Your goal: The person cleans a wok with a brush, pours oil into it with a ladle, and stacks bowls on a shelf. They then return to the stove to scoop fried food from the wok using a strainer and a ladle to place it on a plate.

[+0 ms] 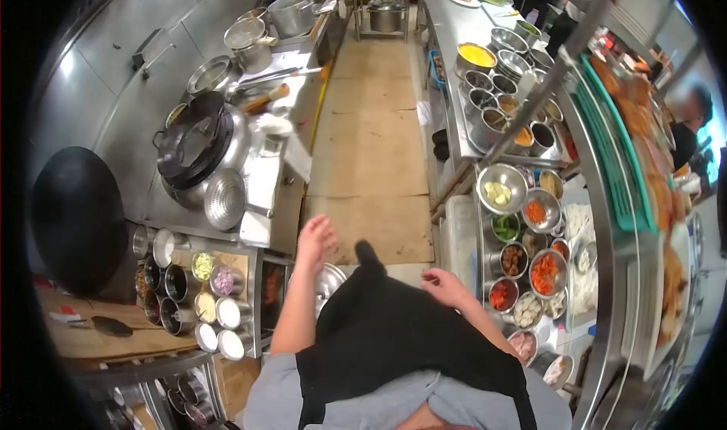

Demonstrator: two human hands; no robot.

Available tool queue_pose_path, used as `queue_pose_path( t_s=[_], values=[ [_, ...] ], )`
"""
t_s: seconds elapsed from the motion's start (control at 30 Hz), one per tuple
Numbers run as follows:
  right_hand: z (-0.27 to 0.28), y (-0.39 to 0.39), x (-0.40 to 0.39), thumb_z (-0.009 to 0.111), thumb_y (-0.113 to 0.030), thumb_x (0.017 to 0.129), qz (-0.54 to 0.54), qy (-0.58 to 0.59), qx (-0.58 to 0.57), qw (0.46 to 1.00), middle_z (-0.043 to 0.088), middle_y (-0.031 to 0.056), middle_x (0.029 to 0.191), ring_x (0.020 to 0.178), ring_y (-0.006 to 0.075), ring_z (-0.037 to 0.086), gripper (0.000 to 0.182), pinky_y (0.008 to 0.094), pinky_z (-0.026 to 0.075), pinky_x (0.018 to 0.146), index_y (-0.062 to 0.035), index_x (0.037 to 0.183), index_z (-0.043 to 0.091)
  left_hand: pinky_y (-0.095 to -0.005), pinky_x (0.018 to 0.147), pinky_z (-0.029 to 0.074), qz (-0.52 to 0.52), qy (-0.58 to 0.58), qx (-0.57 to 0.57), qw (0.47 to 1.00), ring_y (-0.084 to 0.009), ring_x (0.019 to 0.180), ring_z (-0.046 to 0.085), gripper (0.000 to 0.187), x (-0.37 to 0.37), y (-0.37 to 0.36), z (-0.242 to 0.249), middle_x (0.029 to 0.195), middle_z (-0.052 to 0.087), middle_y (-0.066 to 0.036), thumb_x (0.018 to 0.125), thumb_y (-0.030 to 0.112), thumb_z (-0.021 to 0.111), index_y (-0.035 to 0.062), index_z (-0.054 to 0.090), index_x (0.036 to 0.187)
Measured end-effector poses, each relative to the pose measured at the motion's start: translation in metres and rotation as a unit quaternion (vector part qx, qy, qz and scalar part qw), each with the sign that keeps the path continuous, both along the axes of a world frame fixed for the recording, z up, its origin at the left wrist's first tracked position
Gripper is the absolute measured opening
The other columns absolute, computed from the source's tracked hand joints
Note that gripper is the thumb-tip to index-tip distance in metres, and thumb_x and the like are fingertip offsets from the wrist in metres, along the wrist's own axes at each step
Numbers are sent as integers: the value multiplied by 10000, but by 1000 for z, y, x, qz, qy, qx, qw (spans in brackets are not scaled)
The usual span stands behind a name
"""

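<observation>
My left hand (pixel 317 237) hangs in the air over the aisle, fingers loosely bent and apart, with nothing in it. Just below it, a metal bowl (pixel 328 283) shows partly from behind my forearm and black apron (pixel 401 316). My right hand (pixel 447 287) is held at my other side, also empty, its fingers a little curled and apart. The nearest things to it are the ingredient containers on the right, among them a bowl of chopped red pieces (pixel 501 295) and a bowl of brown pieces (pixel 514 260). Neither hand touches any of them.
Cardboard sheets (pixel 379 157) cover the aisle floor. Along the left stand woks (pixel 193 146), a perforated ladle (pixel 225 198) and several seasoning pots (pixel 180 283). A steel counter (pixel 447 21) and a shelf with green trays (pixel 617 157) line the right. A person (pixel 691 115) is beyond the shelf.
</observation>
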State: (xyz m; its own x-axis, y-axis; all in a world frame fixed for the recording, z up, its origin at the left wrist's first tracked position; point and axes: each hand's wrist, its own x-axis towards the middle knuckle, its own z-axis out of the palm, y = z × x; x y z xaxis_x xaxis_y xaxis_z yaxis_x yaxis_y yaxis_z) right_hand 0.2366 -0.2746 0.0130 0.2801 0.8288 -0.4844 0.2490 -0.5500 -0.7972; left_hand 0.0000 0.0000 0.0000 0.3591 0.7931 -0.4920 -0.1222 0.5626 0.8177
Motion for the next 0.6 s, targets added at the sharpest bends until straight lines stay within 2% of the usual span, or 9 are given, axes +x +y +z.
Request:
queue_pose_path(
  t_s=[0.07, 0.1, 0.17, 0.23, 0.3, 0.4, 0.5, 0.6],
  values=[
    [-7, 0, -3, 636, -244, 868, 15, -1, 45, 999, 679, 159, 1009, 862, 242, 661, 348, 347, 519, 799, 2, 1114, 624, -351, 803, 473, 29, -46, -3, 998, -204, 972, 553, 389, -8, 15, 16, 1151, 573, -71, 898, 215, 631, 79, 511, 1241],
    [-11, 73, 51, 636, -243, 868, 0, -35, 20, 999, 680, 154, 1001, 854, 237, 660, 347, 345, 519, 793, 7, 1109, 623, -351, 805, 471, 32, -86, -21, 996, -203, 973, 552, 383, 49, 92, -11, 1146, 574, -70, 899, 209, 627, 73, 512, 1238],
    [-15, 127, 68, 635, -240, 870, -16, -50, 17, 998, 683, 144, 983, 838, 226, 657, 346, 340, 517, 782, 17, 1100, 621, -349, 808, 467, 53, -112, -10, 992, -202, 975, 549, 372, 62, 152, -12, 1134, 574, -69, 901, 196, 620, 61, 514, 1231],
    [-30, 186, 79, 638, -223, 872, -34, -3, 21, 999, 677, 138, 971, 857, 197, 646, 329, 318, 511, 767, 23, 1090, 614, -366, 829, 461, 74, -116, 25, 990, -210, 982, 548, 389, 65, 215, -11, 1167, 555, -82, 890, 173, 621, 47, 506, 1239],
    [-4, 241, 91, 644, -212, 871, -34, -56, 37, 997, 676, 135, 974, 866, 184, 641, 330, 307, 506, 774, 28, 1095, 608, -388, 857, 452, 143, -51, -3, 988, -227, 993, 546, 510, 82, 271, -18, 1212, 528, -111, 861, 180, 650, 31, 446, 1305],
    [8, 304, 116, 644, -191, 874, -24, -57, 68, 996, 674, 115, 960, 854, 167, 632, 313, 299, 501, 780, 31, 1091, 608, -420, 887, 439, 248, 40, 30, 967, -273, 1063, 537, 680, 102, 339, -28, 1294, 488, -144, 823, 216, 691, 12, 350, 1375],
    [2, 356, 138, 642, -177, 879, -36, -44, 60, 997, 670, 96, 946, 852, 152, 621, 294, 287, 495, 783, 31, 1084, 610, -396, 1017, 384, 314, 128, 36, 940, -306, 1289, 385, 885, 112, 391, -13, 1420, 343, -225, 801, 210, 710, -59, 159, 1438],
    [-9, 409, 146, 646, -176, 882, -17, 30, 26, 999, 654, 61, 900, 820, 117, 595, 292, 268, 485, 760, 29, 1088, 613, -362, 1070, 323, 353, 173, 74, 917, -306, 1310, 368, 919, 112, 438, -36, 1445, 305, -256, 770, 140, 723, -98, 132, 1431]
  ],
)
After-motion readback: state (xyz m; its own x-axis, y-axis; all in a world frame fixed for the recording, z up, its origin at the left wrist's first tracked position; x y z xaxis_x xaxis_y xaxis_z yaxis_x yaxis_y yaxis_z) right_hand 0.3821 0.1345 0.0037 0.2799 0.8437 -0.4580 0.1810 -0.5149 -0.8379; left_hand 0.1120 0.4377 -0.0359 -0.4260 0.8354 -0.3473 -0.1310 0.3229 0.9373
